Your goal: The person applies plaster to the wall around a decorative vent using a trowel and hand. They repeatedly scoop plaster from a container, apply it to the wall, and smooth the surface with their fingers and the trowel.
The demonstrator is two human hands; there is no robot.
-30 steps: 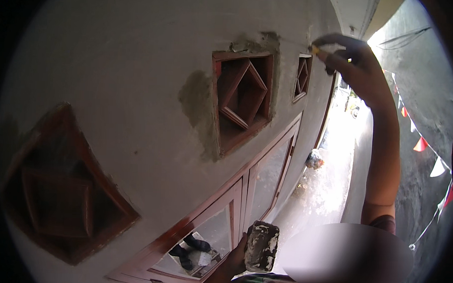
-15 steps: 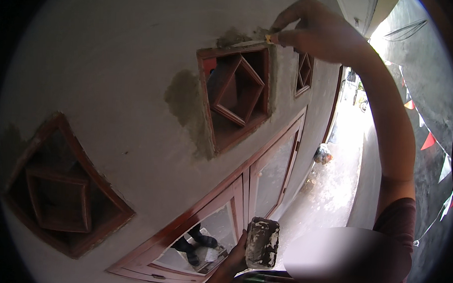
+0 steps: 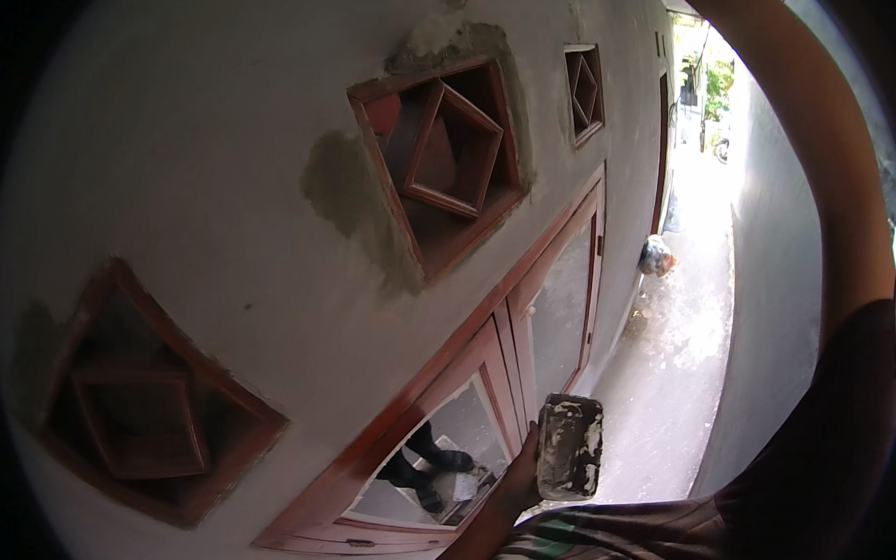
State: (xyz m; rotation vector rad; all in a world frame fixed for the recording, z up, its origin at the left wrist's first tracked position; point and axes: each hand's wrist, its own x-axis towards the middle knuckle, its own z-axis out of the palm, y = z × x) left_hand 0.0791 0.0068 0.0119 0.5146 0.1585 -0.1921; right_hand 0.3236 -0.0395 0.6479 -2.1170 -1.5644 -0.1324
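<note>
From the wall's (image 3: 245, 154) middle vent (image 3: 435, 171), the far vent (image 3: 585, 94) lies at two o'clock, the near vent (image 3: 152, 423) at eight, the container (image 3: 569, 448) at five.

From here I read the wall (image 3: 243, 204) as matt, fairly smooth plaster, turning coarse and grainy in the dark patch (image 3: 338, 182) beside the upper vent frame (image 3: 456, 243), which looks like wood with a faint sheen. I get mirror-like reflections off the smooth glass pane (image 3: 463, 419), while the rectangular tray (image 3: 570, 452) shows me a rough, crusted face with pale flaking smears; its base material I can't tell. The dark sleeve (image 3: 848, 403) looks like soft, matt cloth.
</note>
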